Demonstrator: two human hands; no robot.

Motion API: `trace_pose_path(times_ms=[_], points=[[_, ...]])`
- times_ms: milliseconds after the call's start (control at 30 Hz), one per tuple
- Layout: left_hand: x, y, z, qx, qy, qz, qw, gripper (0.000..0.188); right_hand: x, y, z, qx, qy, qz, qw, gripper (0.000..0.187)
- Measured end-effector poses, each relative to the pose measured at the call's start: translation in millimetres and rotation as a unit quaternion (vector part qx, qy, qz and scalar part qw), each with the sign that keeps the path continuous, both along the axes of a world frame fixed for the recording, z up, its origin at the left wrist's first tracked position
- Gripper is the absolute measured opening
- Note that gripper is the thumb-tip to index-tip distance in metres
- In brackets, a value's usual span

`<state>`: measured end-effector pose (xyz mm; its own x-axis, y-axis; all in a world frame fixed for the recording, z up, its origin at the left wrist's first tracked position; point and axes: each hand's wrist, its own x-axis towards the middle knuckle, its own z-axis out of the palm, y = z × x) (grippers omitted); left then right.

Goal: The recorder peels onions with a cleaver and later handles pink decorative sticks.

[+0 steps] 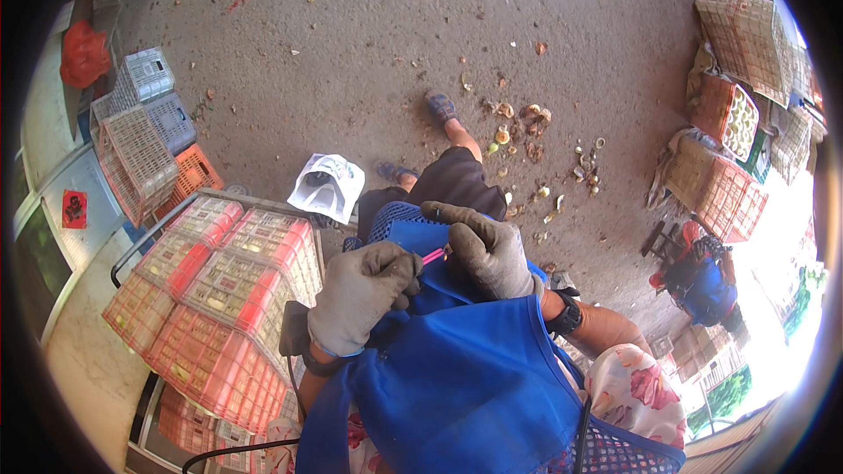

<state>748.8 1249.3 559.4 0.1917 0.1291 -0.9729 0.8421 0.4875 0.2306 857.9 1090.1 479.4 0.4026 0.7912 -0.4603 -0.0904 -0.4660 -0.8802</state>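
Observation:
Both my hands wear grey gloves with dark, soiled fingers, and they meet above my blue apron (457, 351). My left hand (356, 294) is closed around a thin pink stick-like thing (434, 256); one end sticks out toward the right, and its exact kind is not clear. At the far, dark-looking end of that pink thing, my right hand (496, 259) has its thumb and fingers bent together. Whether the right fingers grip that end or something small beside it is hard to make out. A dark band sits on each wrist.
Stacked red and white plastic crates (211, 298) stand close on my left, with a white bag (327, 189) beside them. Grey crates (136, 158) lie further off. Peelings and scraps (531, 118) litter the ground ahead. More crates (716, 193) and a person in blue (698, 285) are at the right.

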Motion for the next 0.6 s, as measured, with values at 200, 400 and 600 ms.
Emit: trace_pose_path(times_ms=[200, 400, 600], points=[[-2.7, -2.5, -2.9, 0.032, -0.003, -0.006, 0.999, 0.015, 0.1, 2.2, -0.9, 0.026, -0.045, 0.007, 0.999, 0.017], [-0.6, -1.0, -2.3, 0.048, -0.012, -0.030, 0.998, 0.014, 1.0, 0.3, -2.2, 0.012, -0.026, 0.022, 0.999, 0.021], [-1.6, -2.0, -4.2, 0.072, -0.020, -0.049, 0.996, 0.013, -0.1, 2.2, 1.5, 0.013, -0.023, 0.014, 1.000, 0.026]])
